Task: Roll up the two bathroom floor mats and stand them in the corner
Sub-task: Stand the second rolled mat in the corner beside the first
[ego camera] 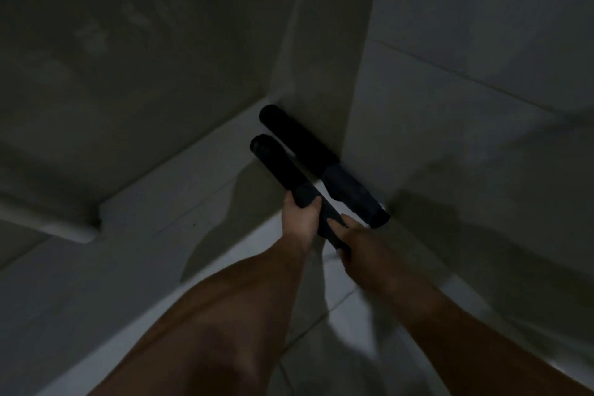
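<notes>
Two dark rolled mats are in the dim corner. One rolled mat [321,164] leans along the foot of the wall, touching it, with no hand on it. The second rolled mat [276,161] lies just left of it, held at its near end by both hands. My left hand [300,219] wraps the roll from the left. My right hand [350,238] grips the roll's lowest part from the right. The near tip of the held roll is hidden under my fingers.
A pale tiled wall [466,90] rises on the right and a wall corner [321,58] stands behind the mats. A white raised ledge [180,177] runs diagonally on the left. Light floor tiles [337,315] lie below my forearms.
</notes>
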Tool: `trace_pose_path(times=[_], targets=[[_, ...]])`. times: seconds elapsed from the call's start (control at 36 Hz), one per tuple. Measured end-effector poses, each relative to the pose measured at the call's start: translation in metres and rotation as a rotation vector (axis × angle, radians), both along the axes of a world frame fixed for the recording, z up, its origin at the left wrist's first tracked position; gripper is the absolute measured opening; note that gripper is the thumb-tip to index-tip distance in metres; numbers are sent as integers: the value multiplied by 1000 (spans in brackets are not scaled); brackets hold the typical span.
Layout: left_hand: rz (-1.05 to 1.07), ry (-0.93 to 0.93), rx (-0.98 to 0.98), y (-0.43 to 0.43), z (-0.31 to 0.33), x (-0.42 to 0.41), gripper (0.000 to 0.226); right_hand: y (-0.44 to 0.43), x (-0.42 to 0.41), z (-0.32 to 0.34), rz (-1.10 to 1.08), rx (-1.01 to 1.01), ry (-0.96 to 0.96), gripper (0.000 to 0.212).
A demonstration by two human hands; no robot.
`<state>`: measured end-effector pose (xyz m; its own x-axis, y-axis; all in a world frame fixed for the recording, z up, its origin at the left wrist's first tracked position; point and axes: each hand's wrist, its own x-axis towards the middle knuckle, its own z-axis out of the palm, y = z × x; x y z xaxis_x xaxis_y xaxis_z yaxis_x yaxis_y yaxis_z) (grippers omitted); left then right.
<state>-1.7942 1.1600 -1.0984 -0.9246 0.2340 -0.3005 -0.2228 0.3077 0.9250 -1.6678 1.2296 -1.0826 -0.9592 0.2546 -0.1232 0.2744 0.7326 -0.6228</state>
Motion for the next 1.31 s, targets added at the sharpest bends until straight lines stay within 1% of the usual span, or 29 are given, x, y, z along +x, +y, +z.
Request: trace_pose_path(times=[0.08, 0.14, 0.19, 0.25, 0.31, 0.39, 0.44, 0.47, 0.53, 0.64, 0.67, 0.69, 0.75, 0.81, 0.83, 0.86, 0.92, 1.0, 1.08, 1.17, 1.25, 1.31], targets=[[3, 53, -11, 3, -5, -6, 45, 6, -11, -5, 28, 18, 29, 55], [6, 84, -10, 8, -7, -15, 38, 10, -10, -8, 52, 79, 31, 58], [-2, 101, 0, 13, -7, -23, 32, 11, -4, -12, 130, 164, 46, 66], [-15, 119, -13, 16, -9, -29, 35, 14, 3, -19, 233, 256, 0, 72], [-22, 142, -50, 17, -14, -34, 39, 18, 8, -28, 276, 316, -67, 75], [-37, 149, -50, 19, -19, -31, 44, 24, 10, -34, 269, 320, -118, 69], [-61, 137, -73, 19, -19, -26, 49, 24, 7, -38, 241, 220, -94, 64], [-76, 124, -90, 18, -19, -24, 50, 24, 5, -42, 257, 240, -89, 61], [-132, 162, -171, 13, -21, -20, 51, 26, -2, -51, 296, 380, -91, 58], [-306, 320, -373, 7, -25, -24, 48, 32, -28, -53, 252, 440, -124, 58], [-359, 376, -458, 8, -26, -26, 44, 32, -33, -50, 249, 449, -144, 56], [-383, 372, -464, 9, -23, -26, 39, 32, -36, -46, 239, 471, -149, 54], [-395, 307, -394, 8, -19, -23, 37, 30, -33, -34, 214, 552, -47, 49], [-536, 343, -478, 4, -11, -21, 51, 30, -24, -23, 203, 596, 22, 38], [-541, 346, -516, 3, -13, -19, 57, 31, -19, -21, 204, 593, 43, 36], [-541, 352, -535, 0, -13, -16, 60, 33, -16, -19, 222, 584, 34, 41], [-552, 315, -524, -2, -14, -11, 62, 35, -12, -20, 235, 603, 38, 44], [-560, 305, -518, -5, -11, -5, 65, 37, -9, -18, 257, 576, -21, 49], [-553, 280, -494, -6, -2, 3, 65, 39, -6, -13, 248, 532, -18, 53], [-571, 269, -495, -10, 1, 12, 64, 40, -4, -17, 261, 510, -114, 55], [-565, 266, -553, -22, 15, 28, 67, 33, 4, -2, 114, 382, -226, 51], [-574, 228, -578, -34, 34, 48, 67, 22, 23, 14, 69, 356, -202, 48]])
